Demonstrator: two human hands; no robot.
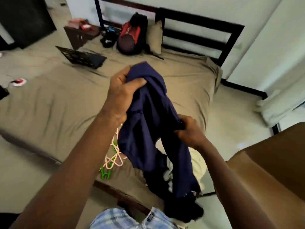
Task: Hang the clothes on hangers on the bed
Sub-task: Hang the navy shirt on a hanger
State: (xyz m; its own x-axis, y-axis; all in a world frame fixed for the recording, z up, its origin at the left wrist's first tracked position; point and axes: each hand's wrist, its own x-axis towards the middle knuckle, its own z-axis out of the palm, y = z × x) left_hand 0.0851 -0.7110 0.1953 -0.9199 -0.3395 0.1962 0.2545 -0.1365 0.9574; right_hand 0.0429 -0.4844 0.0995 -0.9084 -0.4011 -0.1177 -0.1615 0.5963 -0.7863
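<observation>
My left hand point(122, 91) is curled tight round the top of a navy garment point(148, 129), thumb pressed across the bunched cloth. My right hand point(189, 131) pinches a fold lower down on its right edge, fingers closed on the fabric. The garment hangs between them above the near edge of the bed point(57, 104), over a pile of clothes point(168, 172), with pink and green hangers point(113, 156) lying just beside it. A small mark near the hem (too blurred) cannot be read.
</observation>
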